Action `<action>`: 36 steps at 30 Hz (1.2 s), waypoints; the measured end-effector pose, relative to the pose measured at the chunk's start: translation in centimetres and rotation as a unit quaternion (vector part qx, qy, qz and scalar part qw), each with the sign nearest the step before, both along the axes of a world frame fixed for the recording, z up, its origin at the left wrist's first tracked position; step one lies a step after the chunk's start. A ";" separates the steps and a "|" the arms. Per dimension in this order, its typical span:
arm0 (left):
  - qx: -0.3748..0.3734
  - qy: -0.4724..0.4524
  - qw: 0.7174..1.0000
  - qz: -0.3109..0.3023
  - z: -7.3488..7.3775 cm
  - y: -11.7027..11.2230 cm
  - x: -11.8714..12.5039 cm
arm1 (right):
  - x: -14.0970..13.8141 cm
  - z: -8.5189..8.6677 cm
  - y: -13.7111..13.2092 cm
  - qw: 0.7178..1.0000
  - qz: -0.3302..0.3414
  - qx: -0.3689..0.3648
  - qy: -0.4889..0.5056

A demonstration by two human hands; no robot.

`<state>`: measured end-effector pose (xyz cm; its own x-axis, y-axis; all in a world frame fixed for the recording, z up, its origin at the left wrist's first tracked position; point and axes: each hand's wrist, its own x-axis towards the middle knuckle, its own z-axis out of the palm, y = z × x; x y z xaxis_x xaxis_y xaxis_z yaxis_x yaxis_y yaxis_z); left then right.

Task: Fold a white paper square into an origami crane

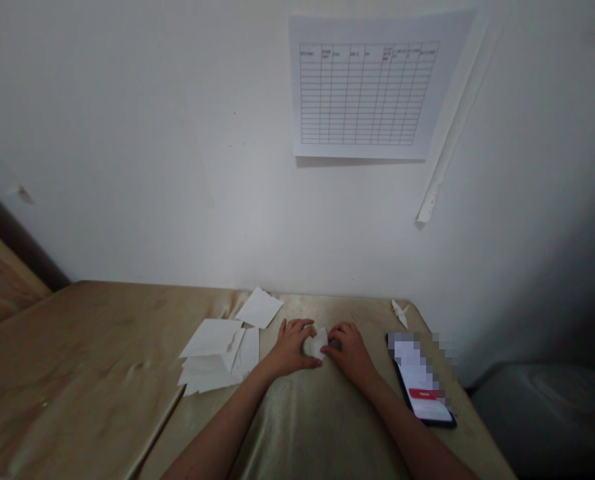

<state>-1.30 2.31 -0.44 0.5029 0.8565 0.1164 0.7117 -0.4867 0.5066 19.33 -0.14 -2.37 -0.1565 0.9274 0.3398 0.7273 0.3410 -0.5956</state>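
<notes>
Both my hands rest on the tan table (102, 373) near its far edge. My left hand (291, 348) and my right hand (348, 352) pinch a small folded white paper piece (316, 344) between them, with curled fingers pressing its two sides. The paper piece lies low on the tabletop. Just left of my left hand lies a loose pile of white paper squares (217, 357), one of them (259, 308) set apart toward the wall.
A phone (421, 387) with a lit screen lies to the right of my right forearm. A small folded paper crane (400, 312) sits near the table's far right corner. A printed grid sheet (372, 90) hangs on the white wall.
</notes>
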 end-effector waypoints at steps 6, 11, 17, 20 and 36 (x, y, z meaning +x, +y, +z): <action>-0.008 0.006 1.000 0.000 0.2 0.0 0.1 | -0.2 0.2 0.1 1.000 -0.014 -0.010 0.007; -0.005 0.002 1.000 0.003 0.1 0.1 0.0 | 0.3 0.3 0.2 0.999 -0.003 -0.022 0.028; -0.002 0.004 1.000 0.001 -0.2 0.3 0.0 | 1.0 0.1 0.1 0.997 0.026 -0.030 0.064; 0.004 0.002 1.000 0.000 -0.3 0.3 0.0 | 1.0 0.2 0.1 0.997 0.022 -0.028 0.065; 0.049 -0.092 0.994 0.017 -0.4 0.2 0.4 | 0.3 0.7 -0.2 0.997 0.034 -0.015 0.071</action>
